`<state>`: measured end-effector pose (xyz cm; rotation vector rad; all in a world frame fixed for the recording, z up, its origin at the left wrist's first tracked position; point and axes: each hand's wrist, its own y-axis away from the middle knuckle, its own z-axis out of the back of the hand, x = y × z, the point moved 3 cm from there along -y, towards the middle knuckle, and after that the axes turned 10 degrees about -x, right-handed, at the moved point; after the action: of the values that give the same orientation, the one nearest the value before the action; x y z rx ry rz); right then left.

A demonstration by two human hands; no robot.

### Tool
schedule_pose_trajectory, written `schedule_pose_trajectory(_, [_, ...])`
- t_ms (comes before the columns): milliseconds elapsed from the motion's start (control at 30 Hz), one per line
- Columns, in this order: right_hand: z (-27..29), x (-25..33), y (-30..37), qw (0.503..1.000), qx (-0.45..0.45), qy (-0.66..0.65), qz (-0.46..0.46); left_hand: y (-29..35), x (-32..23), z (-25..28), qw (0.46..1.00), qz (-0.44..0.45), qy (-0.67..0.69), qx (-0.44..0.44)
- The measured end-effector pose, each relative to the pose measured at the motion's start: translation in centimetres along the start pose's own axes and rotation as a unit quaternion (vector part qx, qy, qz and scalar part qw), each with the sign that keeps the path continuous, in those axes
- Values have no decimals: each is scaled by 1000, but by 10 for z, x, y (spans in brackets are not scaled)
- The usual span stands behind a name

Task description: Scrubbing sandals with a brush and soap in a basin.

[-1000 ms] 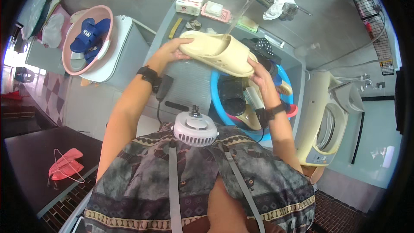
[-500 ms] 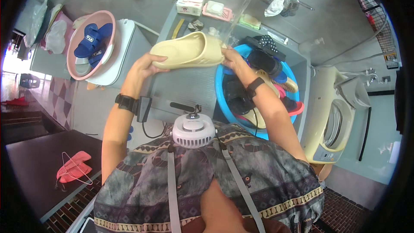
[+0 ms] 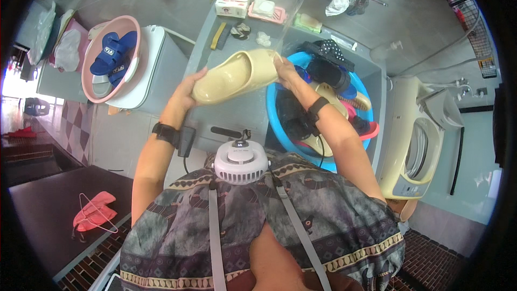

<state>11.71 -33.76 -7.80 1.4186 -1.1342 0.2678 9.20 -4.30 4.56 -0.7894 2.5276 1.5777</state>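
A cream-coloured slipper (image 3: 231, 77) is held over the grey sink (image 3: 200, 43) between my two hands. My left hand (image 3: 188, 87) grips its heel end, thumb along the rim. At the closed front, my right hand (image 3: 286, 71) has its fingers wrapped round the toe. The slipper's open side faces up, and its heel end tilts toward me. Running water (image 3: 299, 8) falls from the tap just beyond the toe. Under my right forearm, a blue basin (image 3: 273, 129) holds several shoes and slippers, black, cream and pink among them.
On the sink's far ledge sit a white box (image 3: 232, 4), a pink soap dish (image 3: 277, 17) and a brush (image 3: 218, 36). At left, a pink basin (image 3: 88, 83) with blue slippers rests on a white lid. A cream washing machine (image 3: 398, 145) stands at right.
The slipper's heel end has swung down toward me, and my left hand has moved with it. My right hand keeps its hold at the toe. The view has shifted slightly.
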Motion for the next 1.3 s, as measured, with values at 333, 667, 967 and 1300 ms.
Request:
schedule_pose_trajectory(333, [4,48,42,970,-63,222,76,-27,20,-6,920,-296,-253,-40])
schedule_pose_trajectory(667, [-40,51,86,802,72,377,457,11,23,-86,551,-575,-562,-225])
schedule_pose_trajectory(967, [6,58,65,846,45,383,367,30,24,-111,512,-570,-595,-243])
schedule_pose_trajectory(1300, [34,271,190,413,-368,453,700,22,25,-102,553,-557,-584,-207])
